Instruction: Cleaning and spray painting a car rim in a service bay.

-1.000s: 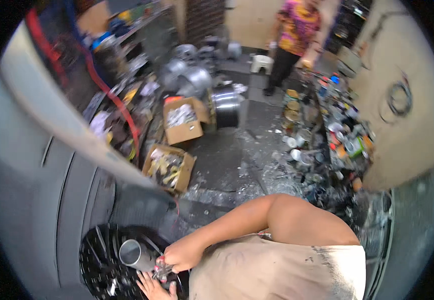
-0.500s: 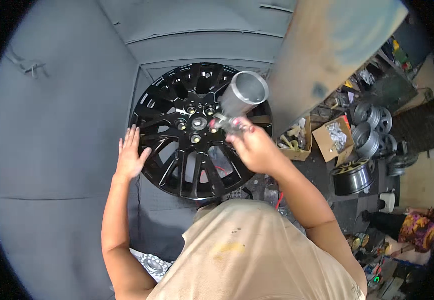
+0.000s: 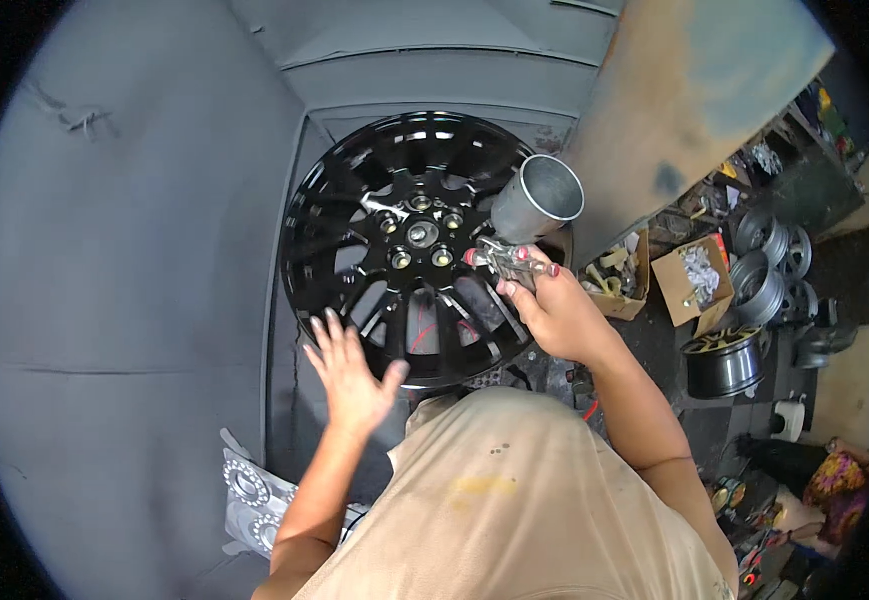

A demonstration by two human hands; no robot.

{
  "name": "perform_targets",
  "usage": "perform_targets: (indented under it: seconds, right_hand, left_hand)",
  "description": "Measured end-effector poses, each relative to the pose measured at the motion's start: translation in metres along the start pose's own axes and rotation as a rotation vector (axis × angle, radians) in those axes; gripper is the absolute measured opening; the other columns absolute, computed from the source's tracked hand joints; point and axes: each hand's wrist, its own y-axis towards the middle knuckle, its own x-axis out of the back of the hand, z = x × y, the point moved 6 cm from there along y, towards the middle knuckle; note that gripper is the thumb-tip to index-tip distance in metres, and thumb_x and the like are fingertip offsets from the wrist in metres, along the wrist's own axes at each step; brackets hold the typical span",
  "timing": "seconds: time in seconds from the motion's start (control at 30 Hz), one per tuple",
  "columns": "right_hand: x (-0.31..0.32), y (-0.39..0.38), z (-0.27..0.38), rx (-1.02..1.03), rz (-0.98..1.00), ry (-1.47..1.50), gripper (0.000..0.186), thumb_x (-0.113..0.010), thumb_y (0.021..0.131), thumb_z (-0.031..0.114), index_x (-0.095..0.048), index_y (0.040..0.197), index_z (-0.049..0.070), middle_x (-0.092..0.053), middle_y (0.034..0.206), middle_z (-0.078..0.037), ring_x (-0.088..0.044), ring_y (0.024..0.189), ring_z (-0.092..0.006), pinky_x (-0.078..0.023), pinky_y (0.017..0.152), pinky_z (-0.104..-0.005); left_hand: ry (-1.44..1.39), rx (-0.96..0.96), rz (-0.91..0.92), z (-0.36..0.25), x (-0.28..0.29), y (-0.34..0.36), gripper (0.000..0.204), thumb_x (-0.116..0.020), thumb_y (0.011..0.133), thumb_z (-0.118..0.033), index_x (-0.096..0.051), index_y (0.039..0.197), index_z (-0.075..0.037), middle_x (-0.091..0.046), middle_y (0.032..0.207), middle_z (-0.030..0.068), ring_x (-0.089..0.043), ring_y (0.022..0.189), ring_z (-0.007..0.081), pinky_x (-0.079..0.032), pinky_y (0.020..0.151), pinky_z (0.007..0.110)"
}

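Note:
A glossy black alloy wheel [image 3: 355,230] stands upright against a grey painted backdrop [image 3: 135,250]. My right hand [image 3: 555,310] grips a spray gun [image 3: 510,258] with a round metal cup [image 3: 540,198] on top, held in front of the wheel's right side near the hub. My left hand [image 3: 355,375] is open with fingers spread, hovering at the wheel's lower left rim. I cannot tell whether it touches the rim.
A brown board [image 3: 695,100] leans at the upper right. Cardboard boxes [image 3: 695,280] of parts and several bare metal wheels [image 3: 755,290] lie on the dark floor to the right. A printed sheet [image 3: 250,490] lies at the lower left.
The view swung from the workshop floor onto the wheel. Since half a second ago my left hand has dropped from the wheel's left rim to its lower left edge. The spray gun stays near the hub.

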Motion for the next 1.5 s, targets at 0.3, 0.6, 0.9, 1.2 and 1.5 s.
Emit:
perform_targets:
  seconds: [0.3,0.6,0.9,1.2,1.5]
  right_hand:
    - [0.0,-0.015,-0.029,0.002,0.068,-0.064,0.023,-0.055,0.084,0.016,-0.062,0.075,-0.005,-0.064,0.086,-0.024,-0.064,0.09,-0.0395,-0.052,0.08,-0.0495]
    - [0.019,-0.058,-0.034,0.035,-0.181,-0.036,0.022,-0.056,0.089,0.01,-0.047,0.102,-0.006,-0.064,0.079,-0.026,-0.063,0.08,-0.0474,-0.05,0.067,-0.0511]
    - [0.016,-0.065,-0.029,-0.082,-0.179,0.028,0.021,-0.055,0.088,0.009,-0.046,0.098,-0.007,-0.063,0.078,-0.026,-0.062,0.081,-0.0475,-0.049,0.066,-0.0519]
    - [-0.01,-0.05,-0.026,0.007,-0.191,-0.058,0.016,-0.054,0.086,0.007,-0.051,0.087,-0.008,-0.063,0.075,-0.027,-0.062,0.077,-0.0468,-0.048,0.065,-0.0509]
    - [-0.035,-0.051,-0.02,-0.055,-0.146,0.006,0.024,-0.058,0.087,0.015,-0.06,0.085,-0.008,-0.064,0.085,-0.028,-0.063,0.086,-0.0462,-0.049,0.075,-0.0523]
  left_hand:
    - [-0.206,-0.594,0.118,-0.128,0.0,0.073,0.05,-0.065,0.085,-0.028,-0.06,0.123,0.005,-0.051,0.141,0.0241,-0.045,0.134,0.0388,-0.022,0.116,0.06]
    - [-0.161,-0.743,0.456,-0.177,-0.023,0.105,0.073,-0.055,0.099,-0.038,-0.027,0.151,0.005,-0.026,0.155,0.0311,-0.024,0.145,0.0436,-0.02,0.12,0.046]
    - [-0.153,-0.711,0.405,-0.145,-0.039,0.098,0.089,-0.055,0.096,-0.05,-0.015,0.154,0.006,-0.013,0.159,0.0315,-0.013,0.15,0.0415,-0.012,0.122,0.045]
    - [-0.171,-0.831,0.44,-0.143,-0.018,0.076,0.089,-0.061,0.094,-0.043,-0.016,0.153,0.007,-0.015,0.16,0.0303,-0.016,0.15,0.04,-0.015,0.122,0.044]
    - [-0.062,-0.978,0.389,-0.121,0.004,0.056,0.091,-0.062,0.092,-0.047,-0.02,0.152,0.008,-0.023,0.155,0.0339,-0.027,0.142,0.0486,-0.025,0.117,0.05]
